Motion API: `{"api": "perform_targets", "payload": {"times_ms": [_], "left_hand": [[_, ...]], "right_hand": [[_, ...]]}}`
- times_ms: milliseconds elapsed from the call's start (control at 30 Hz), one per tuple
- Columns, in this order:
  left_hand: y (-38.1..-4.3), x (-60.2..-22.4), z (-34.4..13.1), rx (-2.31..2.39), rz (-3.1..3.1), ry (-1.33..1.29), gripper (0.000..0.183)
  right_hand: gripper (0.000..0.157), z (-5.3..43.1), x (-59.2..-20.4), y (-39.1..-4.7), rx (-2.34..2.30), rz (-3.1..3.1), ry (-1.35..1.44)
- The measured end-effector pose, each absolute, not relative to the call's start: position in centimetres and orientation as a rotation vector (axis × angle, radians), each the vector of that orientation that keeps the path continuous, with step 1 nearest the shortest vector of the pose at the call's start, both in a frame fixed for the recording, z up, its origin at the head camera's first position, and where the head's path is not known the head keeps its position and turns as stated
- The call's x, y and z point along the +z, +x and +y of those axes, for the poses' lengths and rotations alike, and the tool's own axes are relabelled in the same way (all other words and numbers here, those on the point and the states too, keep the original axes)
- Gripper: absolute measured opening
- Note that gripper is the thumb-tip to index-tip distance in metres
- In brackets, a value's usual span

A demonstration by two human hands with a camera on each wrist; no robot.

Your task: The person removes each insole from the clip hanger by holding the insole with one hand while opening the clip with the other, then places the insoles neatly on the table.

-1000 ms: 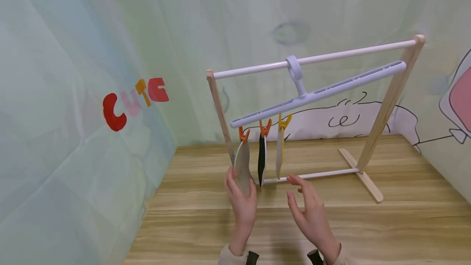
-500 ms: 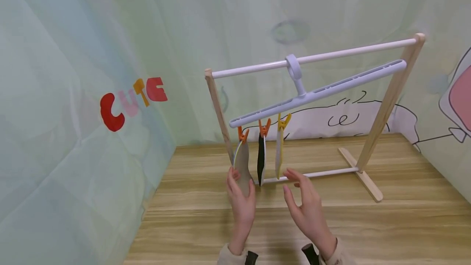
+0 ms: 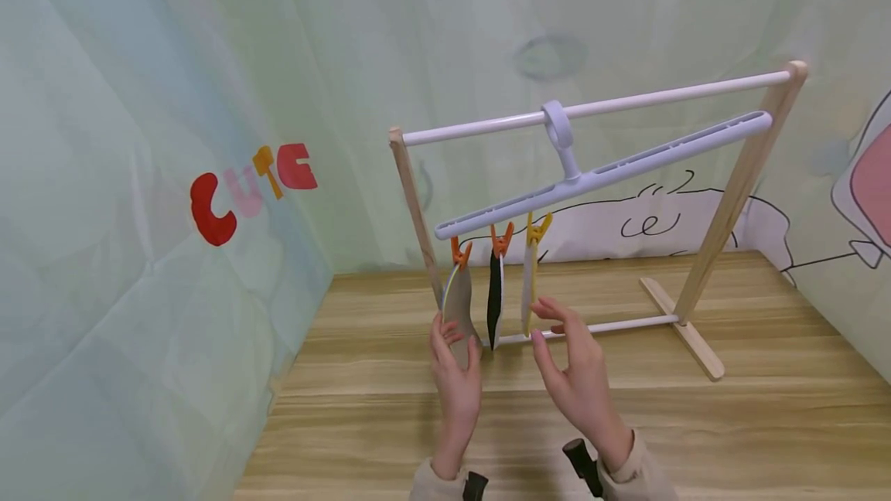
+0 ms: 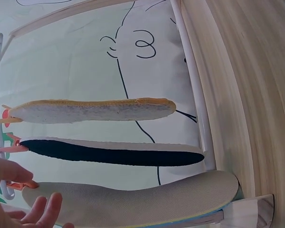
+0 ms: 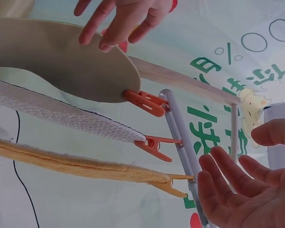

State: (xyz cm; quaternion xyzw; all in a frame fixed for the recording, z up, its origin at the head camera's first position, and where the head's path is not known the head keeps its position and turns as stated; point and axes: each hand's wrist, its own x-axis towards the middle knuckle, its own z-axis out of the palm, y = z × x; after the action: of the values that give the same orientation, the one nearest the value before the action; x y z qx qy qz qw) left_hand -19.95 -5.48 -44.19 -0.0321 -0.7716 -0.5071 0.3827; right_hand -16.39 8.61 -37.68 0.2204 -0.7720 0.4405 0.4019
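Three insoles hang by clothespins under a lavender hanger [image 3: 515, 209]. The grey insole [image 4: 133, 202] is at the left end on an orange clothespin [image 3: 461, 253]. Beside it is a black-and-white insole [image 4: 118, 153] on another orange clothespin [image 5: 154, 145]. A yellow-edged insole [image 5: 76, 164] follows on a yellow clothespin [image 3: 537, 230]. My left hand [image 3: 457, 393] is beside the grey insole, its fingers loosely extended over it in the right wrist view; whether they touch it I cannot tell. My right hand [image 3: 578, 381] is near the yellow-edged insole, fingers spread and holding nothing.
A wooden rack [image 3: 738, 184] with a white top rod [image 3: 668, 97] carries the tilted hanger. Its lower rod [image 3: 626, 327] and foot [image 3: 682, 331] are close to the wooden table [image 3: 696, 439]. Printed cloth [image 3: 348, 60] stands behind and at the left.
My right hand has moved up and slightly left toward the yellow-edged insole. My left hand stays by the grey insole. The view has shifted slightly.
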Motion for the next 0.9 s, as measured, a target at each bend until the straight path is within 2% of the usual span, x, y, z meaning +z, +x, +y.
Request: {"api": "perform_targets", "payload": {"times_ms": [900], "left_hand": [[-20.3, -44.4, -5.7, -1.284, -1.926, -0.105, 0.046]], "right_hand": [[0.038, 7.5, -34.3, -18.5, 1.222, -1.927, 0.646]]}}
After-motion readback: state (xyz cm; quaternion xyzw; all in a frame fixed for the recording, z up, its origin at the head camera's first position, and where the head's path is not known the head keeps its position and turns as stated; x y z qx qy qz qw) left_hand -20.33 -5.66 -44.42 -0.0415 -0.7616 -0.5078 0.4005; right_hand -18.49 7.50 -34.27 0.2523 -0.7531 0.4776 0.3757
